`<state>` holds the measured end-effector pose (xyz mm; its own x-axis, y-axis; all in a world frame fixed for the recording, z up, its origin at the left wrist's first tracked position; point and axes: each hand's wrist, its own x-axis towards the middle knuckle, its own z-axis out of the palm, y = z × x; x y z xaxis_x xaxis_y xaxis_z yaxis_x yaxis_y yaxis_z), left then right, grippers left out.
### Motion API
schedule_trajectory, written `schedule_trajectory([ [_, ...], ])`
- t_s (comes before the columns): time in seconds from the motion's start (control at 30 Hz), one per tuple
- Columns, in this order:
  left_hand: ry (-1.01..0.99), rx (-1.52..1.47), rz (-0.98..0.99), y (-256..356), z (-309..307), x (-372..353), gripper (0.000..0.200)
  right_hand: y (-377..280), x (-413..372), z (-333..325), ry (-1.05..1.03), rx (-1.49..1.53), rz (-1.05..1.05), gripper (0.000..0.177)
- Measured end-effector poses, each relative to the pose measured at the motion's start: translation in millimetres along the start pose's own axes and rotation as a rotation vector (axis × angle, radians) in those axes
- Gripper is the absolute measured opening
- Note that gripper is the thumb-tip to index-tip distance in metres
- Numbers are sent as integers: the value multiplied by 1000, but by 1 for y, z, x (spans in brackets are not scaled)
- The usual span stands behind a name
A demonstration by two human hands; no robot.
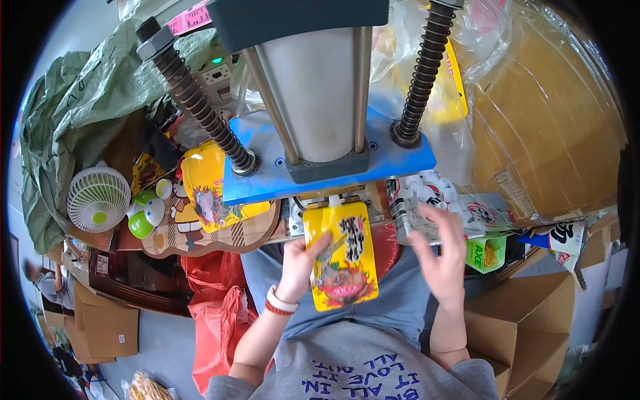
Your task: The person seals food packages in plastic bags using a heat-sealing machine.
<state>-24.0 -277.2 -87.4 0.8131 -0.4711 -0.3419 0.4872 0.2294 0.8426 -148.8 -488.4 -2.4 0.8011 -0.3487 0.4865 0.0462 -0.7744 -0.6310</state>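
Observation:
My left hand (298, 267) grips a flat yellow spout pouch (343, 260) by its left edge, thumb across its printed front. The pouch has black lettering and a colourful picture. Its white spout (335, 200) points up to the metal jaw under the press's blue plate (333, 167). To the right, my right hand (441, 257) is raised with fingers apart and nothing in them. Close by its fingertips lies a pile of white and silver printed pouches (427, 200).
More yellow pouches (213, 193) lie on a wooden board (247, 237) at the left, near a small white fan (99, 199). Spring-wrapped rods (200, 100) flank the press cylinder (310, 93). Cardboard boxes (520, 327) stand at lower right, a red bag (217, 313) at lower left.

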Motion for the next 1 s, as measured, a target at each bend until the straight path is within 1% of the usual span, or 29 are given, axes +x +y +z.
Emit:
schedule_trajectory([
  [0.03,22,-42,-51,8,3,7,23,4,5,1,33,-130,48,42],
  [0.07,25,-43,-51,9,3,13,23,12,10,4,68,-261,96,38],
  [0.1,26,-24,-17,7,1,19,22,36,9,18,59,-413,106,27],
  [0.13,25,-4,16,6,0,23,21,54,3,26,59,-413,107,27],
  [0.2,35,-14,-9,10,4,23,22,74,-8,36,-208,-427,140,23],
  [0.23,42,-16,-38,7,0,24,22,74,-16,36,-224,-347,103,21],
  [0.27,-52,100,-13,11,-9,27,23,71,-23,33,-235,-340,106,21],
  [0.33,97,596,226,23,-40,32,25,69,-24,18,-328,-226,57,18],
  [0.37,225,596,244,34,-59,36,49,72,-25,12,-324,-228,56,18],
  [0.43,657,1691,793,50,-89,33,74,74,-30,4,-319,127,215,19],
  [0.47,464,1754,676,40,-123,39,89,68,-25,-3,-310,240,337,32],
  [0.5,351,1788,654,36,-132,28,88,67,-27,-2,-313,243,335,32],
  [0.53,239,1817,640,33,-136,19,88,67,-28,0,-207,397,256,35],
  [0.57,211,1683,814,33,-128,7,63,65,-29,3,-92,550,182,38],
  [0.6,221,1619,810,26,-134,-4,51,51,-25,-2,-60,427,26,41],
  [0.63,238,1551,805,21,-139,-11,41,31,-24,-5,-41,383,-5,40],
  [0.67,319,1433,784,24,-125,-19,31,10,-22,-7,-22,339,-43,38],
  [0.7,297,1303,784,27,-117,-28,32,-12,-21,-6,28,270,-40,40],
  [0.77,291,1089,758,33,-93,-51,34,-37,-20,6,91,238,-217,40],
  [0.8,272,1145,807,37,-80,-62,39,-45,-16,10,60,148,-329,42],
  [0.83,251,1201,853,41,-66,-74,43,-53,-10,17,-6,115,-400,36],
  [0.87,139,1332,1034,45,-48,-85,44,-47,-10,37,-190,81,-481,29],
  [0.9,59,1370,1070,50,-38,-94,42,-54,-10,37,-239,113,-538,26],
  [0.93,-17,1408,1109,57,-31,-100,41,-61,-10,28,-246,119,-625,28],
  [0.97,-104,1332,1118,62,-28,-105,37,-66,-12,19,-254,126,-709,29],
  [1.0,-156,1267,1082,66,-24,-111,34,-64,-15,13,-290,249,-729,39],
])
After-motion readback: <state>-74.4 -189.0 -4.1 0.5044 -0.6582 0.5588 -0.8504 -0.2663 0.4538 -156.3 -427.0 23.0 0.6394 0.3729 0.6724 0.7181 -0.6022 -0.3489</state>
